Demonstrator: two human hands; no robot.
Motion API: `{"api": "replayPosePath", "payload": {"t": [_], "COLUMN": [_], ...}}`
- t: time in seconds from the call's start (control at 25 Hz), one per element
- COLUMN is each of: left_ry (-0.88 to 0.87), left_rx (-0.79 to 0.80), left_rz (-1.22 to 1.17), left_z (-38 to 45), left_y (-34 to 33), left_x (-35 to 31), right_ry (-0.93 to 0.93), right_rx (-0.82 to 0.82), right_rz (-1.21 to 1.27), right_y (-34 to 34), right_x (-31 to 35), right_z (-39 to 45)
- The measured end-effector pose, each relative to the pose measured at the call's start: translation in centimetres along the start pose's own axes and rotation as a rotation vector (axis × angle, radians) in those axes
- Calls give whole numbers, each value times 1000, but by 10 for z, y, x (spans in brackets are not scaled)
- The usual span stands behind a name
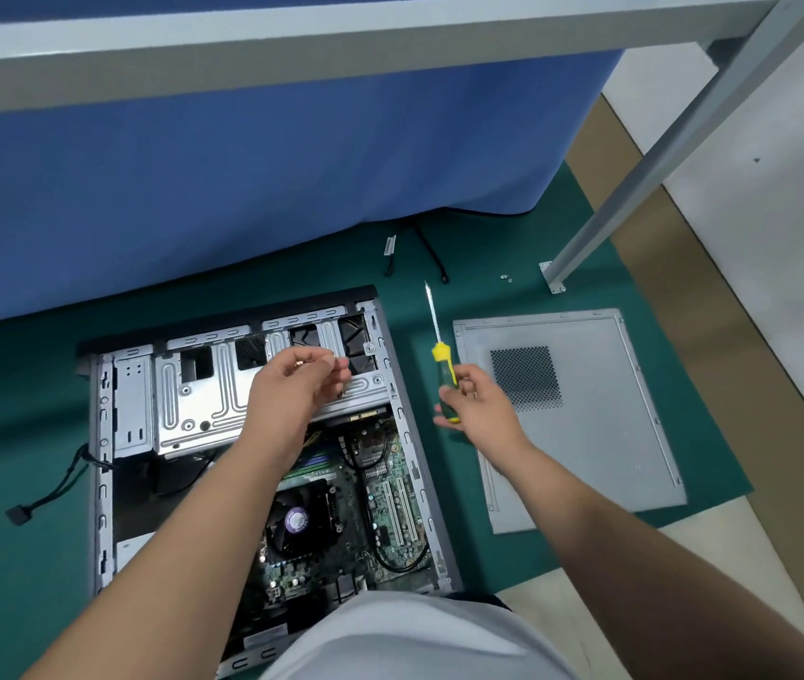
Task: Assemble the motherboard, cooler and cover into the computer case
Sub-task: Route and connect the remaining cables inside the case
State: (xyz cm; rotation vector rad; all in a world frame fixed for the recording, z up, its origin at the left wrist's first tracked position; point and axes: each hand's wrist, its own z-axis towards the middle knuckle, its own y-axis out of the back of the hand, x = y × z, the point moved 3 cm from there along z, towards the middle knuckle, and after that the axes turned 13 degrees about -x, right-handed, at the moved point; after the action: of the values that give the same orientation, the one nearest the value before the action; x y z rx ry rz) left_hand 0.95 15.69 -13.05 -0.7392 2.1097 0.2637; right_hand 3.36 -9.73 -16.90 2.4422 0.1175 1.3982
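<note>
right hand (pixel 476 404) gripping screwdriver (pixel 443 358) right of computer case (pixel 252 444), left hand (pixel 294 380) pinching a small screw (pixel 299 364) above it, motherboard (pixel 380 498) and cooler (pixel 299 522) inside, cover (pixel 581 424) right; best seat screw squarely before driving.

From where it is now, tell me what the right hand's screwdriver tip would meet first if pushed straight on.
The right hand holds the screwdriver with its tip aimed away from the person. Straight on, the line looks free over the green mat until the blue cloth; the black cable lies just beside that line, and height is unclear.
</note>
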Motion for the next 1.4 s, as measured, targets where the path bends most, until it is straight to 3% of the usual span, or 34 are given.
{"api": "replayPosePath", "payload": {"t": [0.16,0.28,0.4,0.56,0.64,0.84,1.4], "left_ry": [224,287,311,348,350,347,339], "left_rx": [-14,-25,8,48,56,64,56], "left_rz": [-491,-679,-746,-821,-830,-868,-873], "left_z": [-12,-20,-29,-34,-37,-39,-37], "left_y": [-5,-3,8,18,20,26,25], "left_x": [3,8,13,15,15,14,12], "right_ry": [244,368,381,60,3,48,30], "right_rx": [173,262,263,167,114,27,0], "right_rz": [-81,-287,-269,421,585,605,575], "right_y": [16,22,26,18,8,-6,-10], "right_x": [44,57,64,62,59,61,62], "right_z": [-18,-26,-34,-42,-47,-57,-58]}}
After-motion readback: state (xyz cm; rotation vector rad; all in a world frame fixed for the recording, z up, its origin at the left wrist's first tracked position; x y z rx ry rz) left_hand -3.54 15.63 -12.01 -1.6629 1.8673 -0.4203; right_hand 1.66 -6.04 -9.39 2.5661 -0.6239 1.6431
